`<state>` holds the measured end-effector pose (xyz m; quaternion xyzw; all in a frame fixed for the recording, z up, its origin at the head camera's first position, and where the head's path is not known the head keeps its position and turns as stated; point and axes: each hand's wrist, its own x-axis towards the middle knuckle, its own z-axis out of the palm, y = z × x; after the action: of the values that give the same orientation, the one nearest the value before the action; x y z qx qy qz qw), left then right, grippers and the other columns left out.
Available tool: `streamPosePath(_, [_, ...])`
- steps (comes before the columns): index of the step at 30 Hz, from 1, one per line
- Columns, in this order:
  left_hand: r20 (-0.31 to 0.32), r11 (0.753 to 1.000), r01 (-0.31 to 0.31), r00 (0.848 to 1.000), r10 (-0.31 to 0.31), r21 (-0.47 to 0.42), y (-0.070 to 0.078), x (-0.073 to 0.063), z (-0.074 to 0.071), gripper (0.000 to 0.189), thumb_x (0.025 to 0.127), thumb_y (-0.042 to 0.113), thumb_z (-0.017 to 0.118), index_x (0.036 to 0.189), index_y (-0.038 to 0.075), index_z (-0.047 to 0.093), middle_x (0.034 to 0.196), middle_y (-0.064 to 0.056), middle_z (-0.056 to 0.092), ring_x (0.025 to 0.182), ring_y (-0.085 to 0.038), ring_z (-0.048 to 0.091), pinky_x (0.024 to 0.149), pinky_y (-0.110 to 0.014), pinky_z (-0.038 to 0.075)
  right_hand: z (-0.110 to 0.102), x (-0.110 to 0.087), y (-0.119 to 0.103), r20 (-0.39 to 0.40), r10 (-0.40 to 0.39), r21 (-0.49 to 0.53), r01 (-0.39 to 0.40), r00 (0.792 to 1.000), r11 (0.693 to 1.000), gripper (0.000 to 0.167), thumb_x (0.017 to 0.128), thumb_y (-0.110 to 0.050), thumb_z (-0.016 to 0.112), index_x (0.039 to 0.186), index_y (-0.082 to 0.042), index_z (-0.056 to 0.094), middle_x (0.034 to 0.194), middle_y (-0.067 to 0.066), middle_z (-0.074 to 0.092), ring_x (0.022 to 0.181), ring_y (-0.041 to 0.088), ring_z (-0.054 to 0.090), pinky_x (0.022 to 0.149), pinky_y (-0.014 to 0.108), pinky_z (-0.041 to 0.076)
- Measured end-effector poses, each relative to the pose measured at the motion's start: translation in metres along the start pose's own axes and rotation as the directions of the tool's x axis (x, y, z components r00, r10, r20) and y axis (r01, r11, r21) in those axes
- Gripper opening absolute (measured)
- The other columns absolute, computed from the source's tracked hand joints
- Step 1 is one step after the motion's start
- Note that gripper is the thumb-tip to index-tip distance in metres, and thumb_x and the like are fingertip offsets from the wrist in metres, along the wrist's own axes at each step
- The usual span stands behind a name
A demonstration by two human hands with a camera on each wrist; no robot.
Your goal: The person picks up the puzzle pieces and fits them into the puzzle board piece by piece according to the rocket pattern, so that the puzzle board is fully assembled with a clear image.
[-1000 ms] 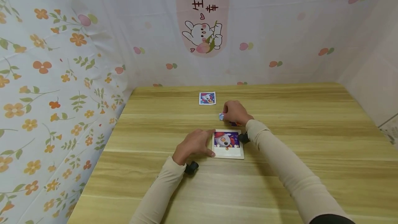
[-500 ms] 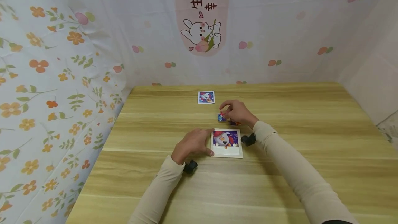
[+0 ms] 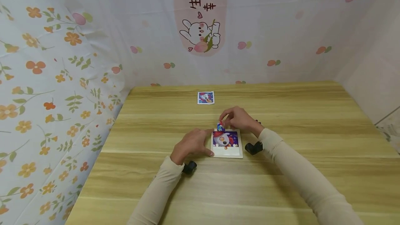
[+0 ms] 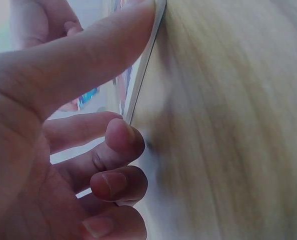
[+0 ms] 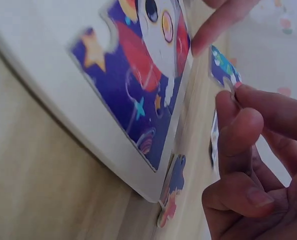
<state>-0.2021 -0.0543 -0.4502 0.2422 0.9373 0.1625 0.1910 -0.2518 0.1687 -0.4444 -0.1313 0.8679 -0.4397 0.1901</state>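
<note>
My left hand [image 3: 191,145] rests along the left edge of a white-framed jigsaw puzzle board [image 3: 227,152], thumb and index fingertips at its near and far left corners. Joined pieces showing a white cartoon face on purple fill the board's far part; its near strip is bare white. Just beyond the far edge, my right hand [image 3: 237,117] pinches a blue puzzle piece [image 3: 221,126] between thumb and index finger. That piece is tilted up in the right wrist view, close to the left index finger [image 5: 208,37].
A small picture card [image 3: 206,98] with a similar cartoon lies toward the back of the wooden table [image 3: 162,190]. One loose puzzle piece [image 5: 172,190] lies beside the board's corner. Printed cloth [image 3: 150,27] hangs behind the table and at its left.
My right hand has picked up the blue piece from the table and brought it nearer, to the board's far edge. The left hand has stayed at the board's left edge.
</note>
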Motion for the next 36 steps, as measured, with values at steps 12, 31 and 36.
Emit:
streamPosePath(12, [0.003, 1.0, -0.014, 1.0, 0.015, -0.012, 0.0, 0.002, -0.001, 0.092, 0.072, 0.039, 0.09, 0.15, 0.013, 0.048, 0.065, 0.005, 0.039, 0.059, -0.011, 0.036, 0.054, -0.026, 0.028, 0.016, -0.016, -0.001, 0.154, -0.124, 0.006, 0.125, 0.98, 0.992, 0.015, 0.088, 0.001, 0.068, 0.1, -0.006, 0.074, 0.077, 0.014, 0.072, 0.054, 0.016, 0.056, 0.055, 0.03, 0.051])
streamPosePath(31, [-0.003, 1.0, -0.029, 1.0, 0.029, -0.001, -0.001, 0.002, -0.001, 0.091, 0.072, 0.039, 0.091, 0.148, 0.011, 0.05, 0.067, 0.004, 0.043, 0.062, -0.011, 0.04, 0.055, -0.025, 0.031, 0.038, -0.027, -0.002, 0.192, -0.206, -0.021, 0.214, 0.96, 0.977, 0.012, 0.084, 0.005, 0.071, 0.09, -0.006, 0.074, 0.076, 0.004, 0.071, 0.054, 0.011, 0.056, 0.049, 0.024, 0.047])
streamPosePath(36, [-0.006, 1.0, -0.028, 1.0, 0.028, 0.004, -0.002, 0.001, -0.001, 0.092, 0.071, 0.039, 0.091, 0.148, 0.011, 0.05, 0.065, 0.004, 0.045, 0.061, -0.011, 0.042, 0.055, -0.025, 0.032, 0.04, -0.029, -0.003, 0.186, -0.237, -0.054, 0.251, 0.954, 0.967, 0.013, 0.081, 0.007, 0.073, 0.087, -0.005, 0.074, 0.076, 0.004, 0.072, 0.056, 0.009, 0.057, 0.051, 0.024, 0.048])
